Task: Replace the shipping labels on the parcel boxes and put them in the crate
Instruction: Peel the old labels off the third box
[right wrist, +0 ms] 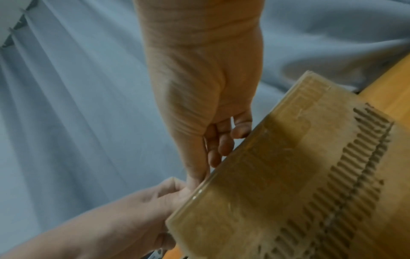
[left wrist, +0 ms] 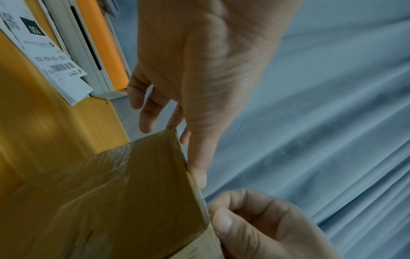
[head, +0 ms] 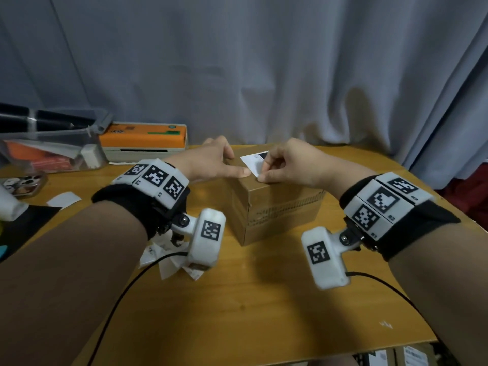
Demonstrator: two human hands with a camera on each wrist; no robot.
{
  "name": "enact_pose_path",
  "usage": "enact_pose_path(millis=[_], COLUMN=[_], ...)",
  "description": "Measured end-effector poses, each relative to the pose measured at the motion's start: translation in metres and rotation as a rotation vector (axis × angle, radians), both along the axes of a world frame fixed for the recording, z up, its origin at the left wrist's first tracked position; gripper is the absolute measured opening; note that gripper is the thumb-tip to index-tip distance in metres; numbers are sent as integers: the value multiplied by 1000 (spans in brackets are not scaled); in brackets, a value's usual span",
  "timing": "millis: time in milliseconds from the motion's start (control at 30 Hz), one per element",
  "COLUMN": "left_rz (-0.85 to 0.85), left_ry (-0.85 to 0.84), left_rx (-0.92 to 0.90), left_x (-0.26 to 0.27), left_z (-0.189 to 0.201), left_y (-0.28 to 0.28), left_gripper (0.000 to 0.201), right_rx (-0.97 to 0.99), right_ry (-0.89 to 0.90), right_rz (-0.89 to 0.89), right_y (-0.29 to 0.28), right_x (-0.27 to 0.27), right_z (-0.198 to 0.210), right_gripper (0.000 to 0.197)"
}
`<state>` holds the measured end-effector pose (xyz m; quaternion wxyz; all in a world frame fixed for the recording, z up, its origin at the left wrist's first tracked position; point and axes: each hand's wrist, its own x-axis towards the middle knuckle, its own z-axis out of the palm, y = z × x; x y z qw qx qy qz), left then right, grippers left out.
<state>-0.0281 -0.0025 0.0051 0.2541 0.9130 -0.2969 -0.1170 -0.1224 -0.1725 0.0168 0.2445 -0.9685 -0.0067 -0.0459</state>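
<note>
On the wooden surface (head: 237, 299), near its middle, sits the cardboard parcel box (head: 274, 210), with a white shipping label (head: 254, 161) lying on its top face; the left hand (head: 211, 161) rests over the box's far-left top edge, its forefinger stretched flat along the top toward the label's near corner, so its grip is spread and pressing rather than clasping; the right hand (head: 285, 165) has its grip pinched on the label's near edge, thumb and fingertips closed on the paper. Whether the label is being peeled off or laid down cannot be told from these views; the wrist views show only the box's taped side and the fingers at its upper rim. No crate can be identified with certainty; a clear plastic bin (head: 52, 149) stands at the far left, beside an orange label printer (head: 145, 140), and loose paper scraps (head: 169, 262) lie under the left wrist. Risks, as I judge them: a pull at too steep an angle may tear the label or strip the cardboard's skin; if the left hand eases its pressure, the light box may lift or skid; if this is a fresh label, uneven laying may trap creases or set it crooked.
</note>
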Motion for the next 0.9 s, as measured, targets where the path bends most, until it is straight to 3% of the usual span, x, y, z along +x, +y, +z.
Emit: enact_pose_path(millis=[167, 367, 500, 767, 900], left_rz=[13, 18, 20, 12, 9], left_ry=[8, 17, 20, 30, 27], left_rx=[21, -20, -23, 0, 21], left_x=[1, -1, 0, 0, 0], left_z=[-5, -8, -9, -8, -5], left_y=[0, 0, 0, 1, 0], left_gripper=[41, 43, 43, 43, 45], right_rx=[-66, -229, -246, -207, -65], right_ry=[2, 102, 107, 65, 64], right_rz=[-72, -48, -51, -97, -120], right_y=[7, 16, 16, 11, 2], right_x=[4, 7, 6, 4, 8], right_z=[-2, -2, -6, -3, -5], right_gripper=[15, 32, 29, 31, 26])
